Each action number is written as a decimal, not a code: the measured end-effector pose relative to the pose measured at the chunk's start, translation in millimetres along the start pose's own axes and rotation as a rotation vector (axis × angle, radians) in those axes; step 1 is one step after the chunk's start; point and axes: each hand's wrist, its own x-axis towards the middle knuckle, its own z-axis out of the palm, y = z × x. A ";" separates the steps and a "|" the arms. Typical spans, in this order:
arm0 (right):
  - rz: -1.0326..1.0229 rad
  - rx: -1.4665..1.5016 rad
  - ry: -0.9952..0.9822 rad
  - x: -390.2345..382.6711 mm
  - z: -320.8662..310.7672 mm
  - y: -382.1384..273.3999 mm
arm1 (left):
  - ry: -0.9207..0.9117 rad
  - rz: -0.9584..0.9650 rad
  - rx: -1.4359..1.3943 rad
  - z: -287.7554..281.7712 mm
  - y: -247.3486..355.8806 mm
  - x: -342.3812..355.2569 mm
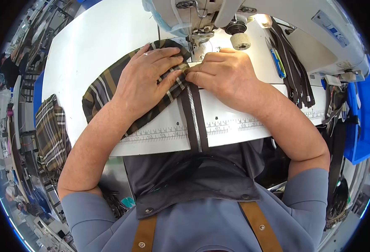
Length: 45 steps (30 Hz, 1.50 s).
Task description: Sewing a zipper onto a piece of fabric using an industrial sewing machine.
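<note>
A piece of plaid fabric (103,86) in brown, black and cream, with a curved edge, lies on the white sewing table. My left hand (149,71) rests flat on it, fingers stretched toward the sewing machine's needle area (199,40). A dark zipper (193,113) with silver metal teeth runs from under my fingers down to the table's front edge. My right hand (224,73) is closed, its fingertips pinching the top of the zipper where it meets the fabric. What lies under those fingertips is hidden. Both hands are just in front of the presser foot.
The sewing machine (296,25) spans the top right. Several dark zippers (292,63) lie at the right, beside a small blue and yellow thread snipper (278,63). More plaid fabric (50,132) hangs off the left edge. A ruler strip (159,136) runs along the front; a blue bin (357,138) stands right.
</note>
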 end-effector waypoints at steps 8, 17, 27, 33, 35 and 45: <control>0.200 -0.122 0.016 -4.8 9.9 11.8 | 0.118 0.106 -0.067 13.6 -24.8 37.5; 0.142 -0.185 0.106 -2.6 8.1 12.4 | 0.102 0.103 -0.312 21.1 -38.7 50.4; 0.165 -0.205 0.120 -1.3 8.3 10.8 | 0.089 0.004 -0.337 23.4 -40.3 53.2; 0.164 -0.186 0.101 -1.8 7.7 12.1 | 0.092 -0.010 -0.305 22.5 -38.7 53.1; 0.173 -0.178 0.090 -1.6 7.6 11.2 | 0.074 -0.007 -0.289 20.5 -40.2 52.2; 0.202 -0.162 0.036 -5.4 2.6 6.7 | -0.032 0.120 -0.078 -3.0 11.0 19.0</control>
